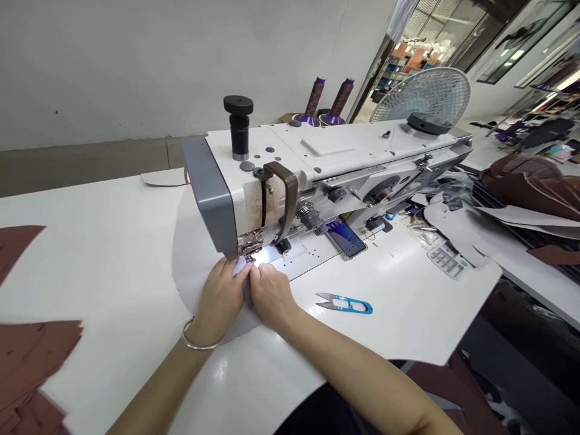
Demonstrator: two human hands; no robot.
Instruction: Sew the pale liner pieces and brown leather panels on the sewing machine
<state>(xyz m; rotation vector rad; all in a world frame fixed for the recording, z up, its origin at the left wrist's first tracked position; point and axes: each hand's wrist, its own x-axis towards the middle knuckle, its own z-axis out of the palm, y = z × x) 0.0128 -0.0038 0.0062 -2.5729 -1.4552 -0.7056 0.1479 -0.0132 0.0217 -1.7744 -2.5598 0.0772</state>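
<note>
Your left hand [220,296], a silver bangle [202,335] on its wrist, and your right hand [270,293] meet just in front of the presser foot [251,246] of the sewing machine [326,163]. The fingers of both hands are pressed together, pinching a small raised edge of the pale sheet [197,272]. Your knuckles hide the fingertips, so you cannot see exactly how the pinch sits.

The sheet lies flat on the white table [99,290], its rounded outline spreading out beneath your hands. It reaches the foot, where the machine's lamp throws a bright patch of light.

Nearest your right hand, but not touching it, blue-handled thread snips [344,303] lie on the table. Beyond them, a phone [345,237] rests face up beside the machine's perforated metal plate [296,257]. Past your left hand, cut maroon pieces [27,362] lie at the table's edge, and more maroon pieces [530,187] sit heaped on pale sheets to the right, near a grey keypad [446,261]. Behind the machine stand two thread cones [326,101] and a wire-caged fan [421,96].
</note>
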